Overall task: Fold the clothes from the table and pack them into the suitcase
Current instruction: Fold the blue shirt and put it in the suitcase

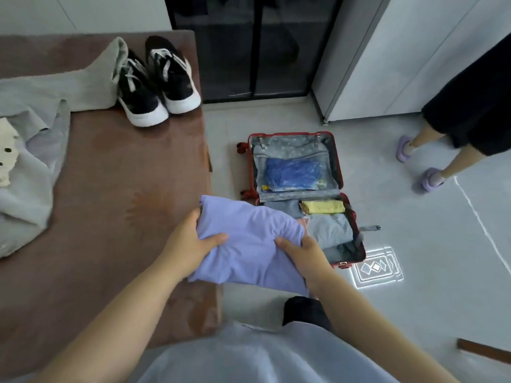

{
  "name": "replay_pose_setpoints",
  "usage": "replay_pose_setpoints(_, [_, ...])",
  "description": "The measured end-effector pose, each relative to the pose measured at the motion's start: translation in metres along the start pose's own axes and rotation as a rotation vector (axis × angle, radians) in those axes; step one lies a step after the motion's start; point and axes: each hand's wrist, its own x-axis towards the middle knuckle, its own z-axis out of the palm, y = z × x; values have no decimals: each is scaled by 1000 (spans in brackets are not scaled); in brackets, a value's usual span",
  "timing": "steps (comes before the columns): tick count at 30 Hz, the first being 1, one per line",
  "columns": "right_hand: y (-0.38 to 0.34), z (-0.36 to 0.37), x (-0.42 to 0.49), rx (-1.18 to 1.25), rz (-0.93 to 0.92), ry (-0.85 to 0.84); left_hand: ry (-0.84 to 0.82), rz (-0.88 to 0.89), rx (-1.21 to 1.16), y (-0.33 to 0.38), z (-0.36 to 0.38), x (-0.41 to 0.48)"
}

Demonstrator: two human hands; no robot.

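Observation:
A folded lavender garment point(249, 244) is held in the air between the brown table point(110, 189) and the open red suitcase point(338, 167) on the floor. My left hand point(190, 244) grips its left edge, thumb on top. My right hand point(301, 252) grips its right edge. The suitcase's far half holds a blue bagged item point(293, 172). Its near half holds a yellow folded cloth point(323, 207) and grey folded clothes point(329, 229). The lavender garment hides part of the near half.
Grey clothes point(41, 106) and a cream spotted piece point(7, 153) lie on the table's left. Black and white sneakers point(157, 81) stand at its far end. Another person's legs in purple slippers point(425, 178) stand at the right. A dark cabinet point(254, 45) is behind.

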Motion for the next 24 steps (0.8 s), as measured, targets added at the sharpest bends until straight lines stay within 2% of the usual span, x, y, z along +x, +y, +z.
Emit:
replay_pose_setpoints(3, [15,-77,29,55,57,12,0,-70,-111,26,80,25])
replay_pose_setpoints(8, [34,-228,91,76,176,-71,-19,-275,-312,57,231,59])
replay_pose_setpoints(12, [50,-309,141,12,193,-89,-70,-404,-342,60,320,89])
replay_pose_setpoints(15, [73,-342,187,-32,188,-77,-108,-477,-265,49,372,119])
replay_pose_setpoints(17, [94,-352,229,-59,177,-25,-156,-465,-200,31,404,151])
replay_pose_setpoints(21, [152,-352,340,-166,64,42,-156,-372,-115,-29,470,238])
replay_pose_setpoints(24, [208,-345,440,-224,-23,92,-96,-277,-50,-89,520,311])
